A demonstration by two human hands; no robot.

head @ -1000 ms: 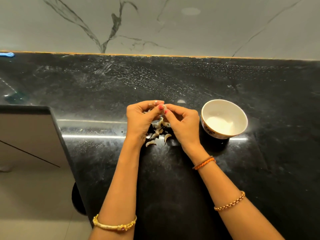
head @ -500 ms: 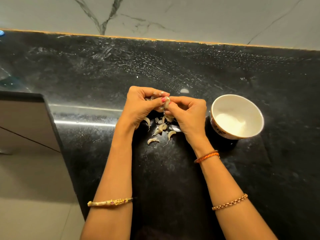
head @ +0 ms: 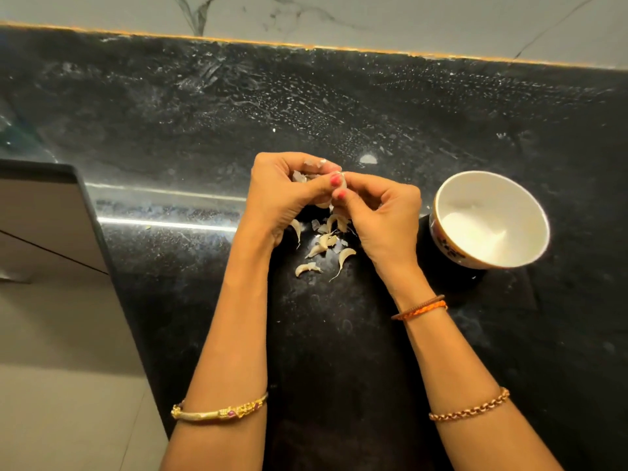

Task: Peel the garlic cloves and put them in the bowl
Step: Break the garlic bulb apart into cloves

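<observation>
My left hand [head: 283, 195] and my right hand [head: 380, 215] meet above the black counter, both pinching one small pale garlic clove [head: 342, 181] between thumbs and fingertips. Bits of papery skin show among my left fingers. Below the hands lies a loose pile of several unpeeled garlic cloves [head: 323, 244] on the counter. A white bowl [head: 530, 205] with a patterned outside stands to the right of my right hand; its inside looks bare.
The black stone counter [head: 339, 107] runs back to a marble wall [head: 373, 18]. At the left the counter ends at a corner, with a cabinet front [head: 44, 226] and pale floor [head: 68, 402] below.
The camera has tilted down and closer, so hands and bowl sit lower and larger in view. Both hands stay on the same clove, fingers working at it.
</observation>
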